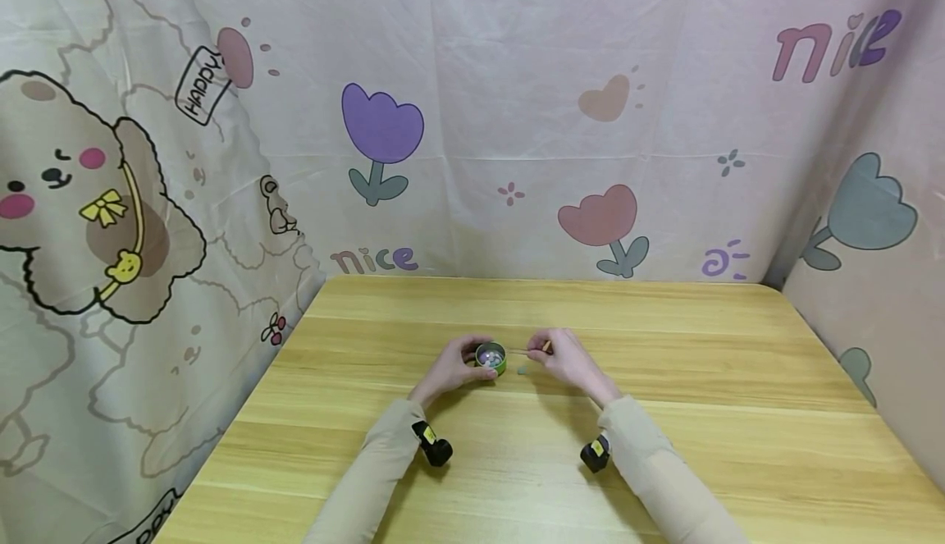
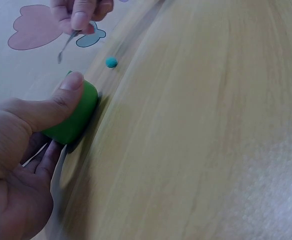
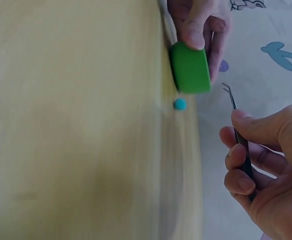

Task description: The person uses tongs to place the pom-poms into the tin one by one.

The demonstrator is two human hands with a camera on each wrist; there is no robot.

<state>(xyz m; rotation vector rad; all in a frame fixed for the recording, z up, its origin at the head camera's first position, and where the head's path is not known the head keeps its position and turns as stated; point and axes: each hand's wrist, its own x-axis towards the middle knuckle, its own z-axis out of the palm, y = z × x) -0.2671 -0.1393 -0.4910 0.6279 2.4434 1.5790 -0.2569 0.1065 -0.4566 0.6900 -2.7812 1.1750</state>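
My left hand (image 1: 456, 368) grips a small round green container (image 2: 81, 117) from its left side, thumb along the near wall. Seen from above, its open top shows several small pale and coloured pieces inside. Between the thumb and fingers of my right hand (image 1: 567, 357) is a pair of dark tweezers (image 3: 244, 145). Their thin bent tips point left toward the container, slightly apart with nothing between them. On the table just right of the container lies a small teal ball (image 3: 180, 104), below the level of the tweezer tips.
The wooden table (image 1: 472, 478) reaches back to a printed cloth (image 1: 487, 117) with flowers and hearts. Another cloth with cartoon figures hangs along the left side. Black wrist cameras (image 1: 435, 448) sit on both cuffs, low over the table.
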